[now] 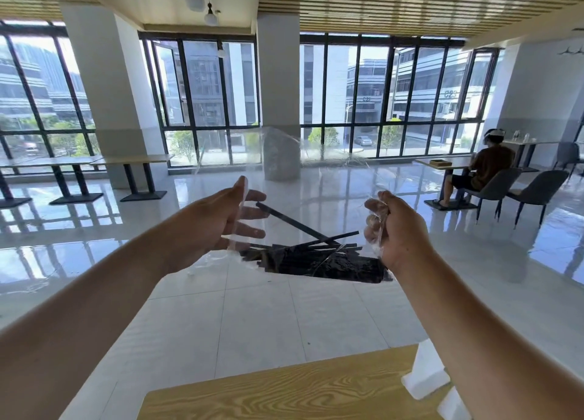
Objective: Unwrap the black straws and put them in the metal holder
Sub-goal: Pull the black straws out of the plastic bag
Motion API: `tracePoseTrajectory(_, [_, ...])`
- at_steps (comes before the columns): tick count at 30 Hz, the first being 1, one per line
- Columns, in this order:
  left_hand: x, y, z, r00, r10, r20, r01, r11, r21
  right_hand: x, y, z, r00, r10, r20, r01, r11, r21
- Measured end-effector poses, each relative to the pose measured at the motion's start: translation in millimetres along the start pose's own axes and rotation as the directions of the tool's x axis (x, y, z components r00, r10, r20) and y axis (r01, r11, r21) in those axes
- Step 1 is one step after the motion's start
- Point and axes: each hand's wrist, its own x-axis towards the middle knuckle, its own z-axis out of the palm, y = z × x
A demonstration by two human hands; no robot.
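We see two hands, one clear wrap and one bundle of straws, too many to count. The straws are thin, black and straight. They hang mid-frame inside the wrap, a few askew above the pack. Our left hand lies open, fingers straight against the wrap. Our right hand clutches crumpled wrap. One counter sits bottom centre.

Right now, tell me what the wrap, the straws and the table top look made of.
Wrap: thin clear plastic film, glossy; it crinkles and the room shows through. Straws: matt black, likely plastic or paper; cannot tell which. Table top: yellowish wood grain, probably laminate, smooth.
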Motion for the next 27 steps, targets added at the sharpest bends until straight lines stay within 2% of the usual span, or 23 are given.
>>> tracePoseTrajectory(4, [-5,-8,3,0.998,0.029,0.049,-0.034,0.995,0.098,0,4,4,1.0,0.008,-0.005,-0.008,1.0,-0.001])
tracePoseTrajectory(6, [-9,-12,1,0.994,0.1,0.043,-0.108,0.966,0.235,0,3,4,1.0,-0.001,-0.002,0.001,1.0,-0.004])
tracePoseTrajectory(8, [-13,-12,-1,0.986,0.164,-0.036,-0.139,0.916,0.377,-1,2,3,1.0,-0.03,0.007,0.03,0.999,-0.044])
tracePoseTrajectory(11, [-20,-8,-4,0.944,0.279,-0.177,-0.204,0.913,0.353,-3,-2,0,0.994,-0.112,0.018,0.113,0.98,-0.161])
tracePoseTrajectory(14, [-29,-3,0,0.894,0.379,-0.239,-0.268,0.879,0.394,-5,-3,2,0.975,-0.223,0.023,0.222,0.948,-0.226])
tracePoseTrajectory(16, [-35,1,7,0.865,0.429,-0.262,-0.292,0.853,0.432,-5,-3,3,0.937,-0.349,0.022,0.34,0.895,-0.29])
tracePoseTrajectory(17, [-36,4,9,0.859,0.441,-0.262,-0.296,0.843,0.449,-4,-4,4,0.912,-0.41,0.028,0.397,0.86,-0.32])
tracePoseTrajectory(21, [-44,6,12,0.913,0.338,-0.229,-0.208,0.868,0.452,-1,-10,-1,0.849,-0.529,0.0,0.483,0.776,-0.405])
tracePoseTrajectory(23, [-48,4,12,0.913,0.324,-0.249,-0.174,0.86,0.48,-1,-10,-4,0.847,-0.532,0.008,0.489,0.772,-0.406])
tracePoseTrajectory(25, [-51,3,13,0.893,0.371,-0.256,-0.201,0.836,0.511,-1,-11,-5,0.854,-0.519,0.008,0.482,0.787,-0.384])
tracePoseTrajectory(27, [-56,3,14,0.866,0.417,-0.277,-0.2,0.795,0.572,-1,-10,-8,0.9,-0.436,-0.008,0.411,0.854,-0.318])
